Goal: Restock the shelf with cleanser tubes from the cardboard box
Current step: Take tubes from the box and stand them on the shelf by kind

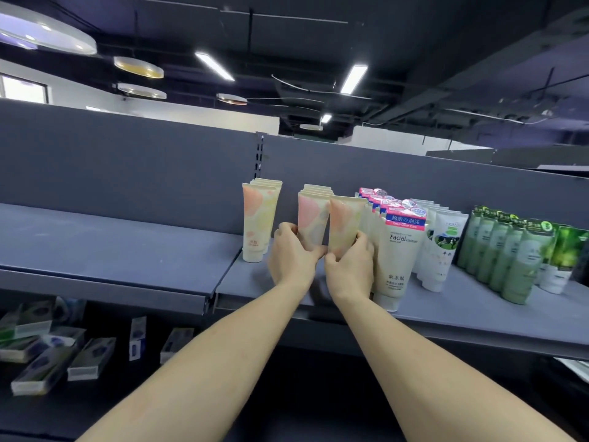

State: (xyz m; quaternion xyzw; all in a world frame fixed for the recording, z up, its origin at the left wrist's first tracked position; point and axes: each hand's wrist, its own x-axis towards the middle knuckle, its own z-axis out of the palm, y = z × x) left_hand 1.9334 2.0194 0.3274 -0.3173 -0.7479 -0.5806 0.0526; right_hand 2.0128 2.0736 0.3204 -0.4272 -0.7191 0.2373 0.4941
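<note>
Cream cleanser tubes with pink and yellow patches stand cap-down on the grey shelf. One row of them stands to the left. My left hand grips the front tube of a second row. My right hand grips another such tube just right of it, upright, beside the white tubes. The two hands touch at the thumbs. The cardboard box is out of view.
Right of my hands stand rows of white "Facial cleanser" tubes, white tubes with green print and green tubes. The shelf's left half is bare. Small boxes lie on the lower shelf at the left.
</note>
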